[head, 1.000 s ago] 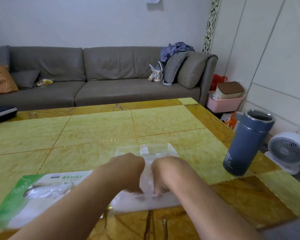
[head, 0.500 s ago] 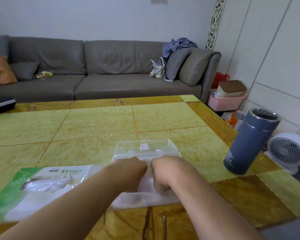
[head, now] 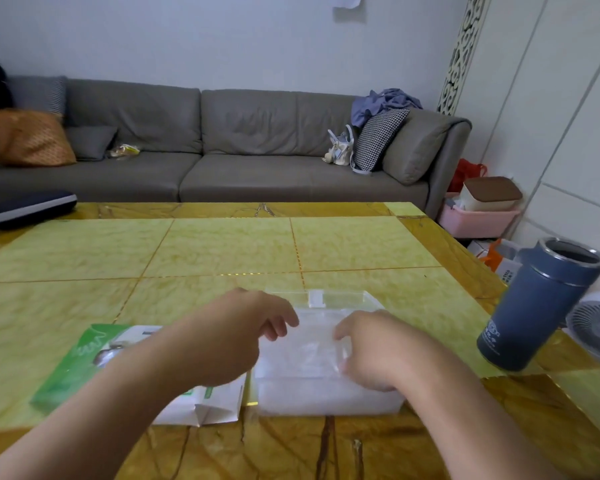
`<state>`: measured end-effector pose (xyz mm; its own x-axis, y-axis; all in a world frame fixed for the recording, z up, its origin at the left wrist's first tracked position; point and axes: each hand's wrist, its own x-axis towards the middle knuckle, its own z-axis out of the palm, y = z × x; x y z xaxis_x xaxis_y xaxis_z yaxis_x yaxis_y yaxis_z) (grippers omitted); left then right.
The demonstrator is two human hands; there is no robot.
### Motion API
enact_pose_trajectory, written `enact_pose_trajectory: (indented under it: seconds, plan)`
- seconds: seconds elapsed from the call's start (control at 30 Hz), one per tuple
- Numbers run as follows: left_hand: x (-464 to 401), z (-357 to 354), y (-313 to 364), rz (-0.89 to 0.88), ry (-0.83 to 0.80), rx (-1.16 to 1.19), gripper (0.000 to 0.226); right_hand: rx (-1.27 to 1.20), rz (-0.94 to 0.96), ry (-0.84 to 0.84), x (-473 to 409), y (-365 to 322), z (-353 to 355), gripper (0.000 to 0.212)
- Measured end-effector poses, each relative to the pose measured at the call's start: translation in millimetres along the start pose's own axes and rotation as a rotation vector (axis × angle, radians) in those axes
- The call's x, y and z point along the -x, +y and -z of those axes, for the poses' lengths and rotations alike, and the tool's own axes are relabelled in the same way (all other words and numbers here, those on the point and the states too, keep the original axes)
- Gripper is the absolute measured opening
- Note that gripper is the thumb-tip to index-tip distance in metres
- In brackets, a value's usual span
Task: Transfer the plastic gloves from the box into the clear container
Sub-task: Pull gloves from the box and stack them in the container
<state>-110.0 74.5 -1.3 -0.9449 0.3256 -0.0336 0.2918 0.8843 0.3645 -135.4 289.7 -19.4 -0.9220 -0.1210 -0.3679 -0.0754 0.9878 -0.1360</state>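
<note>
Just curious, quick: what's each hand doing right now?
Left hand: open, fingers loosely curled over the clear container, holding nothing.
Right hand: resting at the container's right side; grip cannot be told.

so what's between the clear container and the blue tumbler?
Head view: only bare yellow tabletop lies between the clear container and the blue tumbler.

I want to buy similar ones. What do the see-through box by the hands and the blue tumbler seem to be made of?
The clear rectangular container looks like thin rigid plastic, glossy: the table shows through its walls. The tall blue tumbler looks like metal with a matte blue coating; its bare rim shines silver, though the body could be plastic.
</note>
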Motion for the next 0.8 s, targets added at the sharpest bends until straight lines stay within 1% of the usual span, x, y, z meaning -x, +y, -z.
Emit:
enact_pose_trajectory:
  seconds: [0.1, 0.17, 0.2, 0.27, 0.3, 0.33, 0.37, 0.4, 0.47, 0.53, 0.6, 0.67, 0.8]
  plan:
    - [22.5, 4.4, -37.3, 0.162, 0.254, 0.137, 0.051, -0.002, 0.004, 0.077, 10.0, -2.4, -2.0, 0.035]
    - [38.3, 1.2, -63.4, 0.268, 0.392, 0.159, 0.042, 0.009, -0.029, 0.199, 15.6, -3.2, 0.7, 0.033]
    - [49.2, -1.1, -80.0, 0.322, 0.434, 0.143, 0.039, 0.036, -0.044, 0.269, 17.9, -8.6, 2.8, 0.03]
    - [68.3, -9.0, -109.4, 0.417, 0.446, 0.099, 0.032, 0.107, -0.047, 0.423, 25.1, -23.0, 7.2, 0.02]
    - [74.6, -12.9, -119.9, 0.451, 0.41, 0.076, 0.028, 0.117, -0.02, 0.501, 29.4, -32.4, 8.2, 0.018]
    - [78.3, -14.7, -126.8, 0.47, 0.358, 0.066, 0.026, 0.097, 0.044, 0.558, 32.7, -44.6, 6.6, 0.019]
    - [83.4, -15.2, -132.4, 0.479, 0.316, 0.08, 0.026, 0.054, 0.15, 0.591, 35.8, -63.0, 3.3, 0.022]
    - [85.3, -14.1, -134.2, 0.472, 0.292, 0.11, 0.026, -0.007, 0.275, 0.588, 37.9, -82.0, -1.2, 0.028]
    - [88.5, -11.3, -137.0, 0.457, 0.277, 0.181, 0.024, -0.122, 0.512, 0.475, 37.4, -127.4, -11.8, 0.038]
    - [88.6, -8.8, -137.4, 0.449, 0.294, 0.204, 0.023, -0.122, 0.628, 0.332, 23.2, -167.6, -28.0, 0.038]
    - [88.6, -8.6, -139.7, 0.441, 0.345, 0.179, 0.017, -0.085, 0.645, 0.258, 2.0, -198.0, -46.9, 0.03]
    - [86.7, -8.6, -140.0, 0.437, 0.379, 0.169, 0.019, -0.086, 0.631, 0.247, -15.4, -211.9, -60.7, 0.022]
    - [87.4, -3.3, -145.6, 0.422, 0.455, 0.366, 0.03, -0.27, 0.535, 0.221, -30.0, -217.1, -63.9, 0.016]
